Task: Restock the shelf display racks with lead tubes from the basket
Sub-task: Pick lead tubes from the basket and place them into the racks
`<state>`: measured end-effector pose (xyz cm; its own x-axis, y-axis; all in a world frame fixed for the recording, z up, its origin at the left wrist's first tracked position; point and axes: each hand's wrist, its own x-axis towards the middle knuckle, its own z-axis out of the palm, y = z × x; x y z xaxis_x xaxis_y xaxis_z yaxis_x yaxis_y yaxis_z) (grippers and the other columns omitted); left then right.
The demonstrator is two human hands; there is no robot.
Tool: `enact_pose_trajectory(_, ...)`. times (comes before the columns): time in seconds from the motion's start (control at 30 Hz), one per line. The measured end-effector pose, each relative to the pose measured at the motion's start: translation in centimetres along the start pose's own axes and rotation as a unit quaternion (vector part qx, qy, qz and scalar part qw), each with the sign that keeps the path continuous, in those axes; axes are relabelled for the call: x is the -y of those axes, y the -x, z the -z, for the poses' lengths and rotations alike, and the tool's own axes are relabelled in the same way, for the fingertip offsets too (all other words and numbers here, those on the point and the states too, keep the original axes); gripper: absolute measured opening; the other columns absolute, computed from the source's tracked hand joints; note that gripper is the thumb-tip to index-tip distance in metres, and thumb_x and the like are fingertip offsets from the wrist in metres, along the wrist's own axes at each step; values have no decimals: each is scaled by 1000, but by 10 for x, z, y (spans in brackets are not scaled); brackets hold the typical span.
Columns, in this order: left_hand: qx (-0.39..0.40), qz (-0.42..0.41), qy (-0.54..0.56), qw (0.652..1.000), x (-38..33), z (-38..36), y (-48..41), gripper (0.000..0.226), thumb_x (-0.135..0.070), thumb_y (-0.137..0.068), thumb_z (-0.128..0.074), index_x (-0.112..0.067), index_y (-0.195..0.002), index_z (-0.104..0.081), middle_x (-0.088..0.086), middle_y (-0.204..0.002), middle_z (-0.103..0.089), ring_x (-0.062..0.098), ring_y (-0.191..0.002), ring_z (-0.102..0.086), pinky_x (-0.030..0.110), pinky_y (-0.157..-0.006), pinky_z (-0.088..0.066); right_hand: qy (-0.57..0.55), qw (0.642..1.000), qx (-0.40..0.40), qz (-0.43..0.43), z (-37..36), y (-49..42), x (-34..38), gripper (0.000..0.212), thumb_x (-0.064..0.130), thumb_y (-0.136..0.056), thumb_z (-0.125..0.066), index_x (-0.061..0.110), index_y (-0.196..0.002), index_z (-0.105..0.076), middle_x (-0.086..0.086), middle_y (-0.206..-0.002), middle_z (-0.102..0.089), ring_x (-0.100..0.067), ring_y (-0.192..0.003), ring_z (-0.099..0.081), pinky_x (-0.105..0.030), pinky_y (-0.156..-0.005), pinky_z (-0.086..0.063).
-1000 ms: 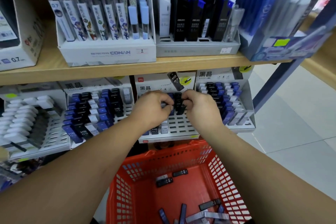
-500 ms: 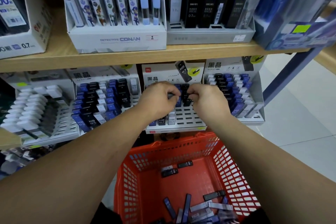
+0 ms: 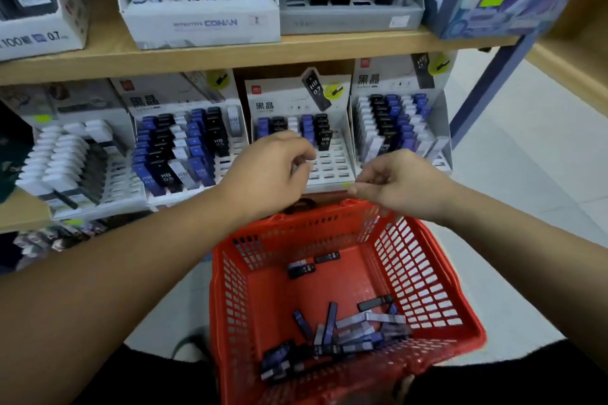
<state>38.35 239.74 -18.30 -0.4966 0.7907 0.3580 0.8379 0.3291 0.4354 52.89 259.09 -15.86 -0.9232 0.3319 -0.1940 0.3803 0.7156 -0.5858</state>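
Here, left hand [image 3: 273, 171] loosely curled, right hand [image 3: 399, 181] pinched together, whether either holds anything unclear, both above red basket [image 3: 424, 260] of lead tubes [image 3: 332, 332], before middle rack [image 3: 332, 168].

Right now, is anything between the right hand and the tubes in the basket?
Nothing visible. The right hand hangs over the far rim of the basket, which is open on top. The tubes lie loose on its floor, and the left hand is off to the side by the middle rack.
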Motion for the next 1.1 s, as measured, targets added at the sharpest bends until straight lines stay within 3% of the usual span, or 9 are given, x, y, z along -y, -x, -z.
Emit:
enact_pose_trajectory(0.1,90,16,3,996,-18,-20,28,15,-25,-94,-65,-24,-106,-74,-13,-93,-65,7,-78,-55,27,-74,-49,2,995,80,-59,-19,33,-33,24,39,-92,-76,15,-86,-75,-12,-74,-73,-28,-66,-72,-36,-56,-59)
enact_pose_trajectory(0.23,219,103,40,969,-28,-88,72,12,-30,-90,-67,-26,-98,-76,-8,-90,-75,15,-85,-69,31,-77,-56,50,984,115,-129,-71,61,-94,22,37,-91,-77,18,-81,-72,1,-77,-69,-18,-77,-64,-24,-67,-44)
enact_pose_trajectory(0.37,272,218,118,930,-25,-176,135,9,-15,-92,-68,-15,-97,-75,-1,-88,-71,22,-88,-70,30,-78,-55,-80,968,95,-216,-142,87,-137,21,36,-92,-77,16,-91,-76,-3,-87,-75,-17,-82,-69,-20,-66,-48)
enact_pose_trajectory(0.6,366,307,112,872,18,-250,201,11,-14,-93,-63,-23,-91,-69,1,-93,-72,24,-89,-68,34,-79,-56,-39,941,271,-201,-189,50,-176,62,56,-87,-76,17,-134,-67,0,-133,-67,-15,-116,-61,-28,-104,-45)
enact_pose_trajectory(0.7,380,338,97,855,33,-260,216,14,-17,-95,-62,-16,-105,-71,6,-102,-71,25,-92,-66,32,-78,-54,-29,926,311,-215,-205,30,-205,88,66,-75,-81,26,-148,-53,1,-148,-57,-23,-133,-54,-43,-116,-41)
enact_pose_trajectory(0.8,374,362,88,849,40,-267,229,19,-19,-93,-62,-19,-110,-71,7,-103,-73,25,-91,-68,35,-79,-55,137,895,365,-218,-233,16,-231,122,79,-61,-81,37,-160,-23,-7,-166,-25,-37,-151,-25,-57,-121,-31)
enact_pose_trajectory(0.87,361,382,87,846,41,-271,236,25,-19,-93,-65,-21,-117,-69,4,-111,-73,24,-98,-68,31,-82,-52,235,871,383,-197,-251,7,-245,137,86,-51,-78,34,-161,-16,-7,-166,-14,-42,-153,-14,-61,-120,-28)
enact_pose_trajectory(0.97,361,382,74,848,43,-277,245,41,-19,-89,-71,-21,-130,-65,6,-121,-63,25,-107,-62,28,-86,-47,315,857,381,-147,-266,-5,-258,150,88,-42,-79,27,-162,-13,-11,-163,-17,-44,-149,-17,-62,-118,-32)
enact_pose_trajectory(1.1,383,378,68,840,45,-277,247,48,-19,-84,-77,-20,-131,-63,3,-117,-54,23,-107,-58,28,-88,-47,377,852,353,-89,-262,-3,-249,146,74,-51,-88,18,-159,-8,-15,-154,-29,-39,-144,-34,-53,-114,-43)
